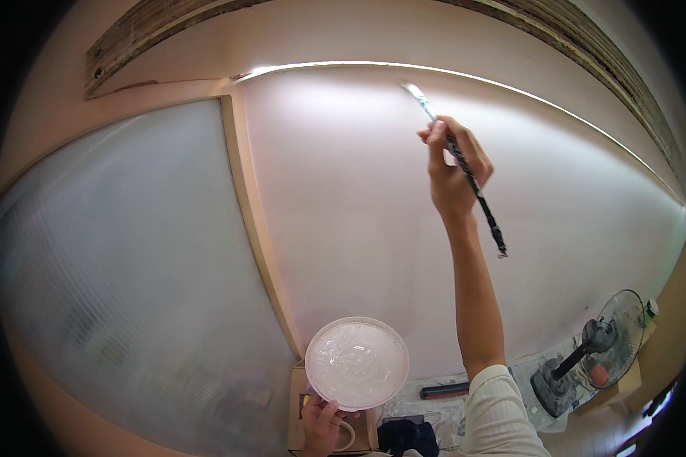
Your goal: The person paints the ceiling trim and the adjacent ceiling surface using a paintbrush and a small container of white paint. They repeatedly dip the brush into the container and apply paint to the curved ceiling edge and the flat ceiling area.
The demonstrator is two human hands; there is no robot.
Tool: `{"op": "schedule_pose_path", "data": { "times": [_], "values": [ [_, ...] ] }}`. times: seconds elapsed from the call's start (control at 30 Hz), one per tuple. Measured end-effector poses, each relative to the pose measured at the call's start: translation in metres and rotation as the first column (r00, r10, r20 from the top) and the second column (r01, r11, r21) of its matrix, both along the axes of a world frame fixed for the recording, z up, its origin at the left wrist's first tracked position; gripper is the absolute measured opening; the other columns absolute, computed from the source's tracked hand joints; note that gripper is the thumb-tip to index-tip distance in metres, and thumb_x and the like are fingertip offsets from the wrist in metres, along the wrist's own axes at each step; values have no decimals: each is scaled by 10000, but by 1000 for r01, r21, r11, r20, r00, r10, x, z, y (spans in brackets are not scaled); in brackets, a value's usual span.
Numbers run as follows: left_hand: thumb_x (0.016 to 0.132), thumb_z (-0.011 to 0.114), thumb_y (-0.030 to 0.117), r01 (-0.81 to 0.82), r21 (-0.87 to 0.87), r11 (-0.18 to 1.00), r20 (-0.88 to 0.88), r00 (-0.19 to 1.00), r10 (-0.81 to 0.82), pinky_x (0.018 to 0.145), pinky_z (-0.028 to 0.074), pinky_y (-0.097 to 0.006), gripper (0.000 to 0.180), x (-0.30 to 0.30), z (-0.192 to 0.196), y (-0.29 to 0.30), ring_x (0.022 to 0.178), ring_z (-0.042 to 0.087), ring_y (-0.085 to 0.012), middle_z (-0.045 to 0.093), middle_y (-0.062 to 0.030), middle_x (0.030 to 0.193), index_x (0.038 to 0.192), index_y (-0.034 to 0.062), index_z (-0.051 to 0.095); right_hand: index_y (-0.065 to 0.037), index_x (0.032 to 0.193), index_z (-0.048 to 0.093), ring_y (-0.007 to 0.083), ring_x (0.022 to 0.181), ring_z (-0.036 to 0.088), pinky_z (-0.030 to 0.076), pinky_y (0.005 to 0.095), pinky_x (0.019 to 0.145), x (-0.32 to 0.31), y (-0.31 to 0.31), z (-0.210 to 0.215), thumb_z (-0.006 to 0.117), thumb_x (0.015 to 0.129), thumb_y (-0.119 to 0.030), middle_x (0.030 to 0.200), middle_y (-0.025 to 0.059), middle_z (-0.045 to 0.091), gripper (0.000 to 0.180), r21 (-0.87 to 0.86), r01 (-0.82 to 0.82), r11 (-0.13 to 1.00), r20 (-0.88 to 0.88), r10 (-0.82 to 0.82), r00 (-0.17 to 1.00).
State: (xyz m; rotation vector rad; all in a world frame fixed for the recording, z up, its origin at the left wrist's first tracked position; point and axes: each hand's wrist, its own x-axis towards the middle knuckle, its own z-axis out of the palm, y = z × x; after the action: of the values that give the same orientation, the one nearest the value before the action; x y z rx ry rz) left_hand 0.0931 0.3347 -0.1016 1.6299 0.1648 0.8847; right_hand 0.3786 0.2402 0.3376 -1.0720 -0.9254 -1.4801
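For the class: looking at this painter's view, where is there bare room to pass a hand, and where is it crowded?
Bare wall lies open between the wooden frame strip and the right hand holding the brush. It is crowded low down: the left hand holds the round white lid, with the floor fan and covered floor clutter beside it.

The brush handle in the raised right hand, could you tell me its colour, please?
Dark, nearly black, with pale flecks, on the brush handle; head view.

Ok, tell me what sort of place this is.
Probably a room being painted indoors: the right hand holds a brush up to a pale wall, the left hand holds a round paint-smeared lid, and a fan stands on covered floor.
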Motion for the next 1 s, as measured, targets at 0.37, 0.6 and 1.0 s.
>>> {"op": "schedule_pose_path", "data": {
  "times": [0.37, 0.6, 1.0],
  "values": [
    [921, 578, 169, 395, -602, 694, 267, 919, -291, 748, 618, -370, 482, -1, 102, -2, 903, 709, -263, 659, -198, 1113, 1322, -67, 450, -21, 982, 693, 186, 783, 757, 596, 277, 669, -15, 38, 6, 678, 927, -56, 841, 88, 717, 67, -150, -79, 986, 44, 86, 995],
    [931, 567, 178, 270, -640, 720, 244, 959, -143, 723, 608, -351, 443, 1, 104, -8, 864, 706, -245, 663, -198, 1094, 1281, -77, 473, 8, 986, 690, 180, 743, 744, 594, 287, 657, 16, -28, -6, 641, 947, -44, 803, 100, 722, 82, 73, 79, 994, 15, -80, 997],
    [926, 587, 198, 335, -604, 723, 235, 942, -240, 684, 611, -344, 493, 5, 135, -18, 866, 700, -262, 638, -197, 1162, 1316, -69, 446, -24, 980, 678, 165, 752, 743, 595, 255, 693, -9, 0, -4, 664, 906, 13, 830, 82, 715, 84, -23, -82, 996, 88, 84, 993]
  ]
}}
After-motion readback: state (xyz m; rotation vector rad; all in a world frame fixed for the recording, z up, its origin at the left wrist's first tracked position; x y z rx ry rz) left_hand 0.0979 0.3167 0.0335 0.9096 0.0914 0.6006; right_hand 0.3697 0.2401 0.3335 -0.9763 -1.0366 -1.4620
